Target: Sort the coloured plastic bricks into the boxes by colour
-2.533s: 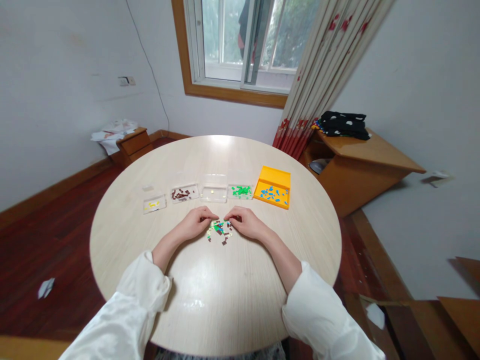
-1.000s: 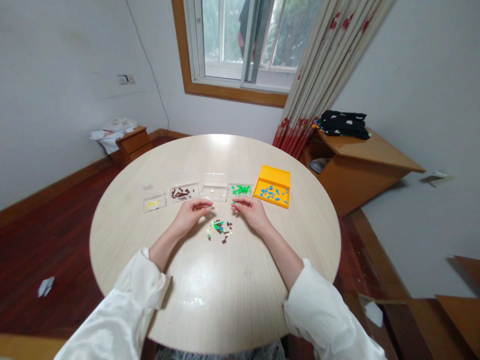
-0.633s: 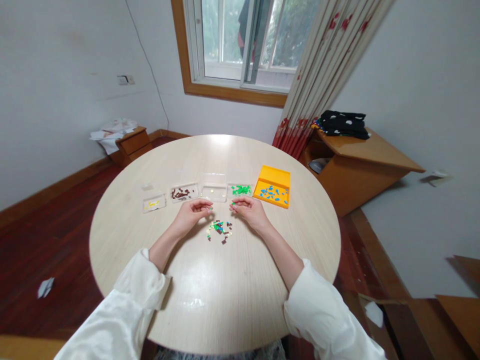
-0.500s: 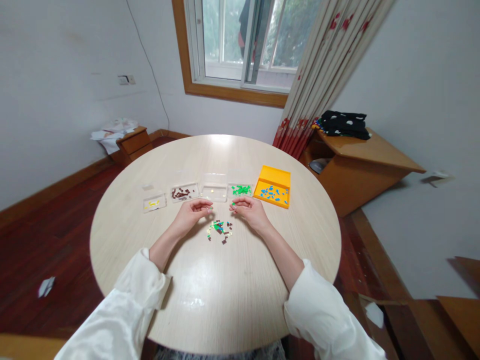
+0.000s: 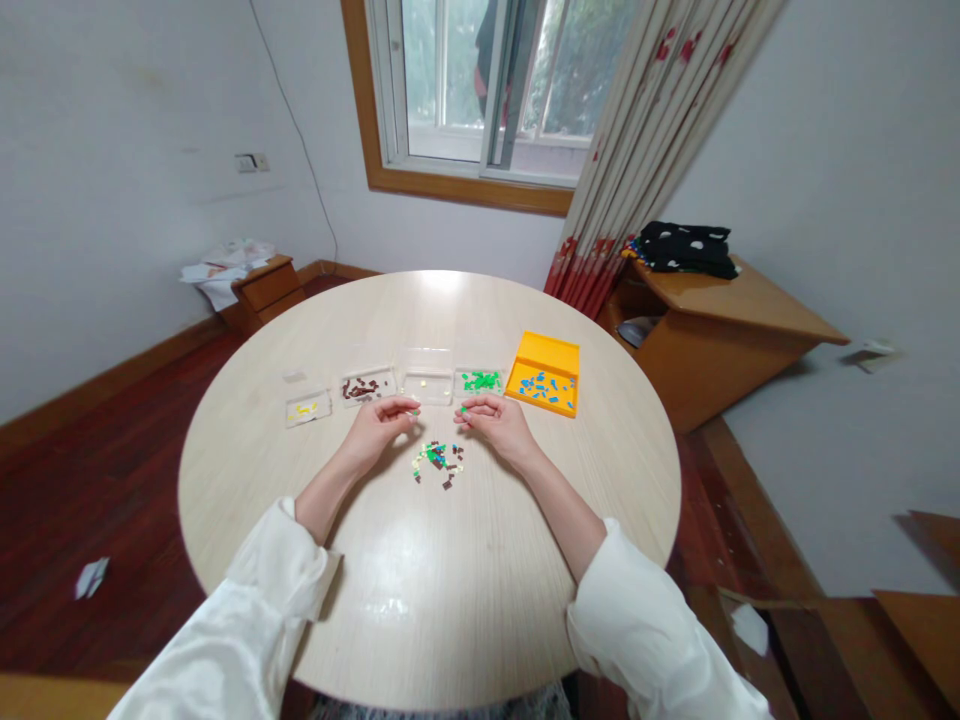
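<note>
My left hand [image 5: 381,430] is over the table in a pinch, a tiny greenish block [image 5: 415,412] at its fingertips. Across from it, my right hand [image 5: 501,427] pinches a small green block [image 5: 463,409] between thumb and fingers. A gap separates the two hands. Just below that gap, a loose pile of small blocks [image 5: 437,458] in green, brown, blue and pale yellow lies on the table. Behind my right hand is a clear box of green blocks [image 5: 481,382]. Behind my left hand stands a clear box of brown blocks [image 5: 366,387].
A clear box [image 5: 427,396] with a few pale blocks sits between the hands, farther back. A yellow box [image 5: 544,352] with blue blocks stands at right; a small clear box [image 5: 308,420] with yellow blocks at left. All rest on the round table [image 5: 442,590].
Both hands hold nearly the same pose. The whole view has shifted very slightly. The green block in my right fingertips shows a little differently; the pile looks unchanged.
</note>
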Tool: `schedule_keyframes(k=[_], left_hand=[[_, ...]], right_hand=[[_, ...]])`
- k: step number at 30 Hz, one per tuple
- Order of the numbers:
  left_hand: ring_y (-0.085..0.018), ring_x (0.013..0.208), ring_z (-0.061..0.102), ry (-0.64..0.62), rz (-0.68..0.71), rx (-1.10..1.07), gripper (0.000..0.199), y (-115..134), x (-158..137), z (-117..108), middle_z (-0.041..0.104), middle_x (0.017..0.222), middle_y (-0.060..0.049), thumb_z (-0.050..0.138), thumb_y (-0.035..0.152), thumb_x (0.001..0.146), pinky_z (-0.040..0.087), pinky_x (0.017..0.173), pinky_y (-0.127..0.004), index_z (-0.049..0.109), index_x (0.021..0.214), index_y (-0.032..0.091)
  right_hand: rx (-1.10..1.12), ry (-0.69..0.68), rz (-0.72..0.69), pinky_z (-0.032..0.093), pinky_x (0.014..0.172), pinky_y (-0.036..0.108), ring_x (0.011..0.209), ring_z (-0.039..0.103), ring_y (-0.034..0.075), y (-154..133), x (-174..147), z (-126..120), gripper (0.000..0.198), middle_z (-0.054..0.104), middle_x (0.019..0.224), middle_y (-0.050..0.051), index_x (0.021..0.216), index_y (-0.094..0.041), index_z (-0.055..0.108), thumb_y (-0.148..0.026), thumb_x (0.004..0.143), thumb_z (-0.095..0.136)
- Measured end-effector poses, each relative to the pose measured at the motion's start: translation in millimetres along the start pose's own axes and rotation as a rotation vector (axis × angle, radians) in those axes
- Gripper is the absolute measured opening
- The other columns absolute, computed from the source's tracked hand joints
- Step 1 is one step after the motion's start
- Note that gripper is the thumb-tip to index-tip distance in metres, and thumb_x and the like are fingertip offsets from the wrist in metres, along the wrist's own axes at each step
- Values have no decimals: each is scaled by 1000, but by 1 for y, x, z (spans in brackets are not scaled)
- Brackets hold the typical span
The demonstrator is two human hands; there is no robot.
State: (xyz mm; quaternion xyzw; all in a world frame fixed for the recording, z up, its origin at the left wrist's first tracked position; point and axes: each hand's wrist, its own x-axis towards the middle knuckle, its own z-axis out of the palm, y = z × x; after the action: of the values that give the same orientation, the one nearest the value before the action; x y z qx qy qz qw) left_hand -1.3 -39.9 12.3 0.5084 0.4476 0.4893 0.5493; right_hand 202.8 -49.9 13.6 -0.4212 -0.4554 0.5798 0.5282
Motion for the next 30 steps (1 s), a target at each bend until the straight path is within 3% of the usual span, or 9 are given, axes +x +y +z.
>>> schedule_keyframes(k=[10,19,30], left_hand=[[-12,59,54,16,5,14,22,4,-2,2,64,66,-3,74,25,53,43,58,-25,69,73,16],[-9,56,51,10,-12,-1,21,0,0,1,62,63,-1,75,25,55,40,56,-24,68,72,15],[-6,50,45,25,-23,-81,35,-2,2,1,51,57,2,72,45,61,33,48,-20,57,62,13]], right_hand=[[-23,16,2,52,63,28,64,66,14,-1,0,1,31,68,65,2,73,-16,63,-32,52,78],[-83,65,-51,47,59,24,55,59,10,-7,-2,0,21,61,59,-3,68,-17,62,-24,52,73],[-106,46,-42,40,48,20,48,51,8,-9,-3,1,16,61,55,-1,59,-17,56,-30,60,65]])
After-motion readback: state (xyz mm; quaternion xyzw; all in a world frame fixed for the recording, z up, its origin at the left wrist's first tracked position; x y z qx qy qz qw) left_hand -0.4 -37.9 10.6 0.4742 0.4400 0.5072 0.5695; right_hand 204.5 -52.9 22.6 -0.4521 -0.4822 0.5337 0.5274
